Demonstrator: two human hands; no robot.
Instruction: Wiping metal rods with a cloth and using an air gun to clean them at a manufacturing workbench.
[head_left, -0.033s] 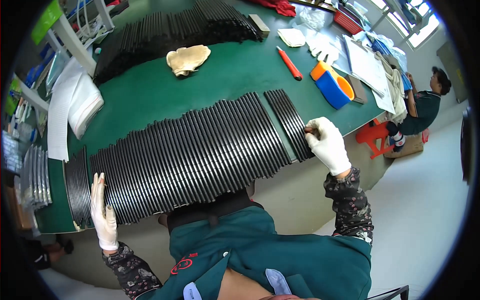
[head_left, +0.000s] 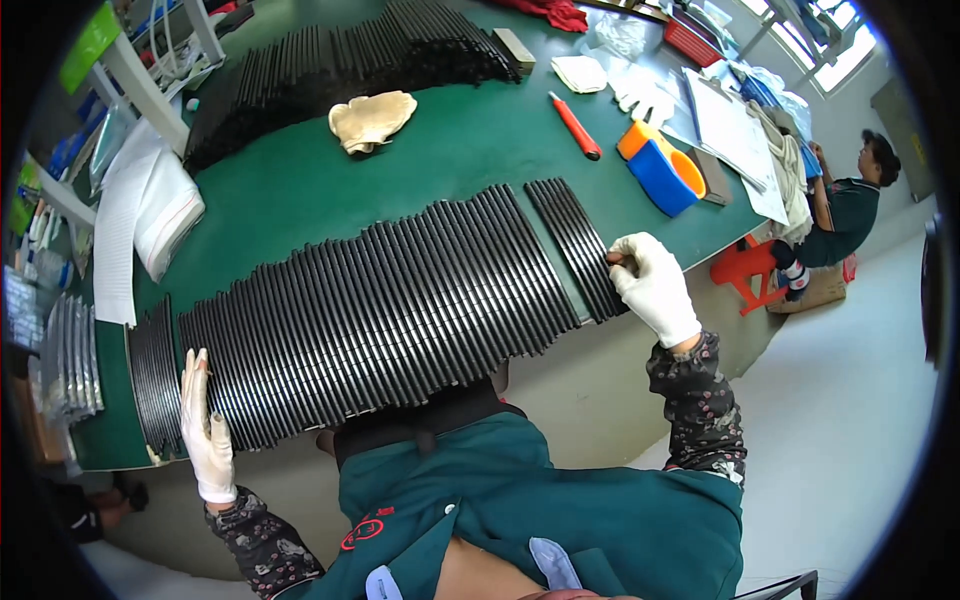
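A wide row of black rods (head_left: pixel 370 310) lies side by side along the near edge of the green table. A narrow gap sets off a smaller group of black rods (head_left: pixel 572 245) at its right end, and another group (head_left: pixel 155 375) lies past its left end. My left hand (head_left: pixel 207 430), in a white glove with bare fingertips, rests with fingers stretched out against the row's left end. At the outer side of the right group, my right hand (head_left: pixel 655 285), gloved alike, has its fingers curled and pinched together. Whatever they may hold is hidden.
More black rods (head_left: pixel 350 60) are piled at the back, beside a small block (head_left: pixel 513 50). A loose glove (head_left: pixel 372 120), a red-handled tool (head_left: pixel 575 127), a blue-and-orange tape roll (head_left: pixel 665 170) and papers (head_left: pixel 725 130) lie beyond. A co-worker (head_left: pixel 855 215) sits at the right.
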